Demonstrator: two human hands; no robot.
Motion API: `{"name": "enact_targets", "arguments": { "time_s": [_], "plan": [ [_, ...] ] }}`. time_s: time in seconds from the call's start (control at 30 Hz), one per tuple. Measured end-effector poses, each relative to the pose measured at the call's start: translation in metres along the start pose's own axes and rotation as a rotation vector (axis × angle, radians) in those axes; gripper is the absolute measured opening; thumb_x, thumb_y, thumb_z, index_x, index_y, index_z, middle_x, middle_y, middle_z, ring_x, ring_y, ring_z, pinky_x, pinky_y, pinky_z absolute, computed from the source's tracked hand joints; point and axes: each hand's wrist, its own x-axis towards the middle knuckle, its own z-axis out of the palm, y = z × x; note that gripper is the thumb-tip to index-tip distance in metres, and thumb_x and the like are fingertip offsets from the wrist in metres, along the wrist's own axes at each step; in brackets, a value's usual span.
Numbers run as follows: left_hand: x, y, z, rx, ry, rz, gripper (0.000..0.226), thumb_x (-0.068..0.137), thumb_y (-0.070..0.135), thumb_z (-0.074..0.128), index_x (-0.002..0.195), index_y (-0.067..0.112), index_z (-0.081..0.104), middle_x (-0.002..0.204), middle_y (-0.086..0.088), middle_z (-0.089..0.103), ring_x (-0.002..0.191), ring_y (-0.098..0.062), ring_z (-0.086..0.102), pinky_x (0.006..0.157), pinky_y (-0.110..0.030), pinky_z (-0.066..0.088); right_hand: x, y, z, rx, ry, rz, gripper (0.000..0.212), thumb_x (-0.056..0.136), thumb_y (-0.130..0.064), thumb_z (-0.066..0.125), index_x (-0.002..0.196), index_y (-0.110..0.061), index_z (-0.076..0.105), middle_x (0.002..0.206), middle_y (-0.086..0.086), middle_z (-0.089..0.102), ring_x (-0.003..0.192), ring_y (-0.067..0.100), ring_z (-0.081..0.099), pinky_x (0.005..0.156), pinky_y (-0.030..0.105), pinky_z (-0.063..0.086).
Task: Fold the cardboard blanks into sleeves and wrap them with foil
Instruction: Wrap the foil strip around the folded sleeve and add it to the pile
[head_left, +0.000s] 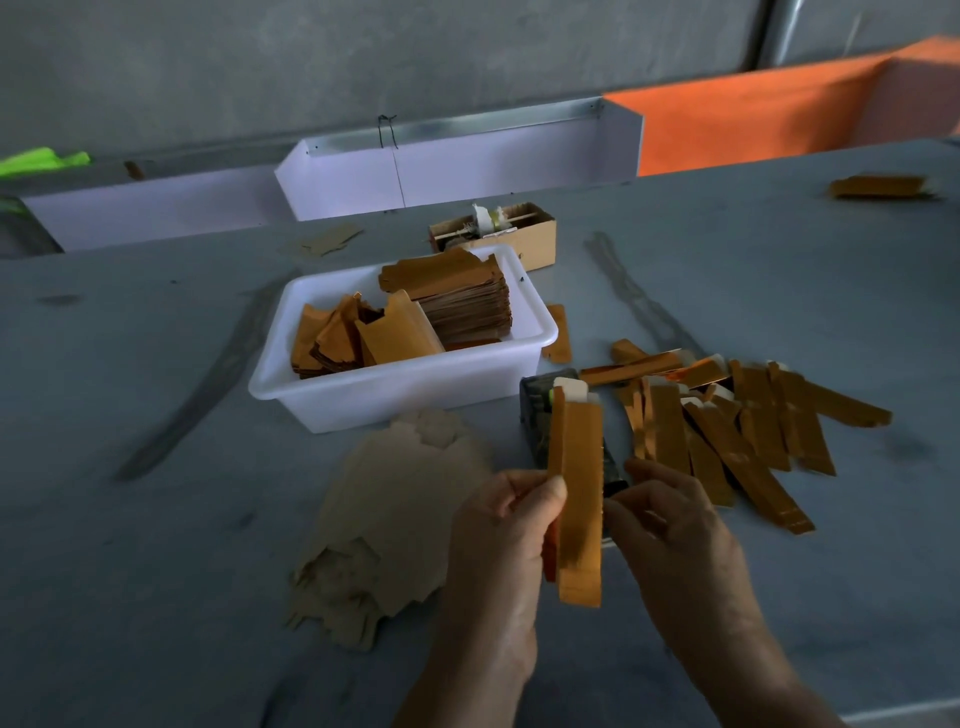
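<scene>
Two hands hold one foil-wrapped sleeve (579, 499) upright above the table (156, 571); the left hand (498, 525) pinches its left edge, the right hand (670, 519) touches its right edge with curled fingers (grip closed on it); blanks (384, 525) lie left; finished sleeves (727, 426) lie right; a white tub (395, 395) stands behind.

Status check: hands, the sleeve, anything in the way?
Left hand and right hand both pinch one foil-wrapped sleeve, upright above the table. Finished sleeves piled right. Nothing blocking.
</scene>
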Motion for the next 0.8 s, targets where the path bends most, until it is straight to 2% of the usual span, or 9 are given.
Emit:
{"name": "enact_targets", "arguments": {
  "time_s": [0.07, 0.2, 0.3, 0.43, 0.57, 0.6, 0.7, 0.77, 0.8],
  "plan": [
    [-0.001, 0.001, 0.003, 0.088, -0.015, 0.033, 0.012, 0.087, 0.018, 0.065, 0.075, 0.018, 0.068, 0.062, 0.004, 0.064, 0.052, -0.002, 0.058, 0.044, -0.014, 0.041, -0.002, 0.0, 0.001, 0.0, 0.014, -0.008, 0.011, 0.082, -0.023, 0.068, 0.072, -0.02, 0.066, 0.126, -0.007, 0.051, 0.111, 0.015, 0.054, 0.084, 0.028, 0.047],
    [0.001, 0.002, 0.004, 0.362, -0.036, 0.118, 0.008, 0.089, 0.031, 0.062, 0.086, 0.025, 0.066, 0.083, 0.004, 0.067, 0.078, -0.013, 0.064, 0.067, -0.028, 0.052, -0.004, 0.0, 0.004, 0.021, 0.044, -0.023, 0.009, 0.082, -0.021, 0.068, 0.074, -0.018, 0.067, 0.12, -0.008, 0.053, 0.104, 0.011, 0.055, 0.071, 0.015, 0.041],
    [0.002, 0.004, 0.007, 0.619, -0.03, 0.233, 0.009, 0.091, 0.034, 0.056, 0.093, 0.028, 0.063, 0.083, 0.009, 0.06, 0.069, -0.002, 0.055, 0.053, -0.008, 0.039, -0.005, 0.0, 0.005, 0.019, 0.075, -0.047, 0.008, 0.081, -0.019, 0.068, 0.074, -0.016, 0.067, 0.11, -0.011, 0.053, 0.093, 0.006, 0.056, 0.066, 0.007, 0.037],
    [0.002, 0.009, 0.012, 0.755, -0.002, 0.285, 0.007, 0.093, 0.035, 0.054, 0.09, 0.03, 0.058, 0.077, 0.012, 0.056, 0.063, 0.002, 0.052, 0.053, -0.003, 0.037, -0.003, -0.002, 0.005, -0.067, 0.094, -0.114, 0.009, 0.082, -0.013, 0.068, 0.073, -0.012, 0.065, 0.101, -0.012, 0.051, 0.089, 0.008, 0.056, 0.061, 0.006, 0.037],
    [-0.001, 0.01, 0.015, 0.804, -0.012, 0.277, 0.01, 0.093, 0.033, 0.054, 0.083, 0.033, 0.054, 0.073, 0.013, 0.056, 0.064, 0.012, 0.054, 0.049, -0.007, 0.04, -0.002, -0.002, 0.004, -0.092, 0.084, -0.127, 0.011, 0.083, -0.006, 0.066, 0.073, -0.011, 0.064, 0.098, -0.008, 0.056, 0.087, 0.008, 0.057, 0.061, 0.006, 0.041],
    [-0.001, 0.01, 0.015, 0.811, -0.011, 0.274, 0.011, 0.093, 0.034, 0.054, 0.082, 0.034, 0.054, 0.074, 0.014, 0.055, 0.065, 0.009, 0.055, 0.049, -0.009, 0.041, -0.003, -0.001, 0.002, -0.078, 0.077, -0.128, 0.011, 0.083, -0.006, 0.066, 0.073, -0.012, 0.064, 0.099, -0.008, 0.056, 0.086, 0.007, 0.058, 0.06, 0.007, 0.043],
    [0.0, 0.013, 0.009, 0.637, -0.038, 0.157, 0.007, 0.091, 0.031, 0.058, 0.085, 0.028, 0.06, 0.08, 0.01, 0.062, 0.071, -0.005, 0.059, 0.054, -0.013, 0.043, -0.005, 0.001, -0.008, -0.008, 0.084, -0.108, 0.009, 0.084, -0.011, 0.064, 0.076, -0.016, 0.063, 0.106, -0.01, 0.053, 0.079, -0.003, 0.055, 0.055, 0.007, 0.042],
    [0.001, 0.016, 0.002, 0.451, -0.068, 0.061, 0.006, 0.089, 0.027, 0.062, 0.085, 0.023, 0.065, 0.082, 0.002, 0.068, 0.078, -0.02, 0.065, 0.065, -0.031, 0.053, -0.008, 0.001, -0.02, 0.033, 0.101, -0.097, 0.013, 0.085, -0.017, 0.062, 0.076, -0.025, 0.059, 0.101, -0.01, 0.055, 0.077, -0.004, 0.053, 0.054, 0.009, 0.038],
    [-0.001, 0.017, -0.001, 0.403, -0.072, 0.037, 0.007, 0.088, 0.025, 0.062, 0.082, 0.022, 0.066, 0.081, -0.002, 0.07, 0.078, -0.025, 0.066, 0.066, -0.037, 0.052, -0.009, 0.001, -0.026, 0.08, 0.09, -0.079, 0.015, 0.085, -0.018, 0.061, 0.074, -0.028, 0.059, 0.092, -0.01, 0.058, 0.075, 0.001, 0.056, 0.057, 0.012, 0.039]
  ]
}}
